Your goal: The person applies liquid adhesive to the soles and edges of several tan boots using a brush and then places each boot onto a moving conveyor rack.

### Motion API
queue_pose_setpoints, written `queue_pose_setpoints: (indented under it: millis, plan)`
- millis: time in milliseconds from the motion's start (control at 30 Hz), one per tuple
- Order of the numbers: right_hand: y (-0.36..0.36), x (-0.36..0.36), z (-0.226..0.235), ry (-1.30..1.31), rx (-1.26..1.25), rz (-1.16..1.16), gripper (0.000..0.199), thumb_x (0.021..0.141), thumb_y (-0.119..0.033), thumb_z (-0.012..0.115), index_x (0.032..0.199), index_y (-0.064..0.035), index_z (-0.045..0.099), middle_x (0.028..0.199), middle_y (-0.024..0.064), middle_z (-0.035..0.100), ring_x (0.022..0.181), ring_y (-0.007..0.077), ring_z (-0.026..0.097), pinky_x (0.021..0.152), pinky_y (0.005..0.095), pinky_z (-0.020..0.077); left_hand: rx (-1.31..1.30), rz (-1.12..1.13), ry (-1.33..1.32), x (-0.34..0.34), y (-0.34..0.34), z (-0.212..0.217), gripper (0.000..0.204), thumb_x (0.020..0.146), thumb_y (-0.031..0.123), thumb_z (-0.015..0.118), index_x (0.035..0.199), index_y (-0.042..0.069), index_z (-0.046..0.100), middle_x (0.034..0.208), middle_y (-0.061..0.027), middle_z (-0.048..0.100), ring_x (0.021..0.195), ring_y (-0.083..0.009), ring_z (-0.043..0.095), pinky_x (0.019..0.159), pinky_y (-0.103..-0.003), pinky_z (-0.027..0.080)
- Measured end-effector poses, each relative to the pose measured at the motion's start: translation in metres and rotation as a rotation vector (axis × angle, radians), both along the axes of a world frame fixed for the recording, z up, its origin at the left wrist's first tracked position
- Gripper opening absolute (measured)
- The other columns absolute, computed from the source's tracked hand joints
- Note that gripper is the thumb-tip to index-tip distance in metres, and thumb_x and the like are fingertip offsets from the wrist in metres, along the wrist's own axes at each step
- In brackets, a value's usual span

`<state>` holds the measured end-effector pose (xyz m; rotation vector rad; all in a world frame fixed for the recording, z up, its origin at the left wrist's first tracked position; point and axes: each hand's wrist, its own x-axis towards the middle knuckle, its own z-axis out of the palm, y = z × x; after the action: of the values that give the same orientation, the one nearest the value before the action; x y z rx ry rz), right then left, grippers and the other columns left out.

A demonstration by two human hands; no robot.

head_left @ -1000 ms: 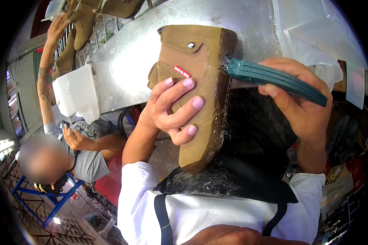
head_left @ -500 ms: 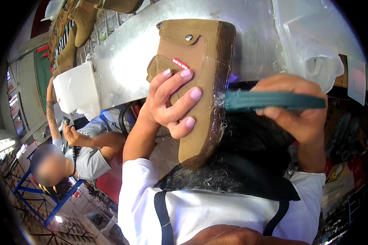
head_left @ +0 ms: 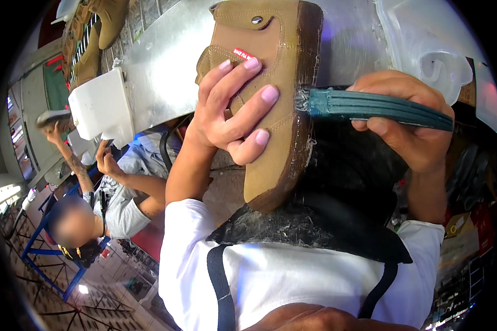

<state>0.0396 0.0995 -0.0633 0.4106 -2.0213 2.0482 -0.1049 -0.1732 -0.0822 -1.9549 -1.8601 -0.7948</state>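
A tan boot (head_left: 284, 60), with a silver snap and a small red tag, lies on its side across my lap and the metal table's near edge. My left hand (head_left: 229, 113) grips it around the ankle, fingers spread over its side. Along the boot's right edge, by the sole, runs a darker, wet-looking brown band. My right hand (head_left: 406, 116) is closed around a dark green brush (head_left: 370, 105), its bristle end touching that band. The underside of the boot is hidden.
A metal table (head_left: 165, 71) spans the front, with a white plastic tub (head_left: 102, 107) at left and a clear plastic container (head_left: 431, 60) at right. Other tan boots (head_left: 106, 25) stand on a rack at far left. A co-worker (head_left: 121, 204) sits left, holding a shoe (head_left: 53, 117).
The boot, my hands and the brush appear higher in view. The brush has turned slightly, still against the boot's edge. The co-worker now holds up a shoe.
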Motion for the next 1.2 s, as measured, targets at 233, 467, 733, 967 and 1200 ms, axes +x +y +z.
queue_pose_setpoints:
  millis: [233, 467, 733, 967, 1200]
  plan:
    - [-0.005, 0.011, 0.007, -0.045, -0.047, 0.050, 0.020, 0.084, -0.001, 0.067, 0.099, 0.0123, 0.064, 0.090, 0.0238, 0.067, 0.069, 0.0191, 0.067, 0.064, 0.0302, 0.0563, -0.008, -0.022, 0.040, -0.002, 0.002, 0.005, 0.043, 0.090, 0.021, 0.061, 0.125, 0.022, 0.036, 0.124, -0.0123, 0.063, 0.105, -0.0438, 0.065, 0.094, -0.057, 0.048]
    - [-0.012, 0.027, 0.024, -0.170, -0.084, 0.049, 0.023, 0.079, -0.004, 0.068, 0.095, 0.0108, 0.065, 0.084, 0.0217, 0.068, 0.065, 0.0190, 0.067, 0.059, 0.0290, 0.0557, 0.022, -0.024, 0.079, 0.001, 0.006, 0.005, 0.046, 0.087, 0.019, 0.064, 0.125, 0.022, 0.038, 0.122, -0.0119, 0.065, 0.104, -0.0425, 0.066, 0.093, -0.055, 0.049]
    - [-0.022, 0.049, 0.029, -0.008, -0.019, -0.050, 0.021, 0.079, -0.008, 0.070, 0.094, 0.0073, 0.065, 0.086, 0.0227, 0.069, 0.066, 0.0224, 0.069, 0.060, 0.0298, 0.0577, -0.016, 0.002, 0.114, 0.008, 0.017, 0.019, 0.051, 0.082, 0.016, 0.068, 0.125, 0.022, 0.041, 0.122, -0.0114, 0.067, 0.104, -0.0402, 0.065, 0.091, -0.054, 0.051]
    - [-0.030, 0.073, 0.044, 0.107, 0.116, -0.150, 0.026, 0.083, -0.012, 0.071, 0.100, 0.0054, 0.062, 0.087, 0.0214, 0.070, 0.069, 0.0255, 0.071, 0.060, 0.0317, 0.0582, 0.001, 0.032, 0.125, 0.016, 0.025, 0.025, 0.051, 0.077, 0.011, 0.071, 0.121, 0.019, 0.046, 0.122, -0.0112, 0.067, 0.105, -0.0380, 0.065, 0.090, -0.053, 0.053]
    - [-0.045, 0.094, 0.072, 0.068, 0.269, -0.294, 0.029, 0.081, -0.012, 0.073, 0.101, 0.0051, 0.062, 0.089, 0.0227, 0.070, 0.068, 0.0249, 0.070, 0.059, 0.0312, 0.0577, 0.044, 0.098, 0.165, 0.023, 0.034, 0.028, 0.050, 0.075, 0.009, 0.074, 0.118, 0.018, 0.052, 0.123, -0.0104, 0.067, 0.105, -0.0361, 0.063, 0.089, -0.051, 0.054]
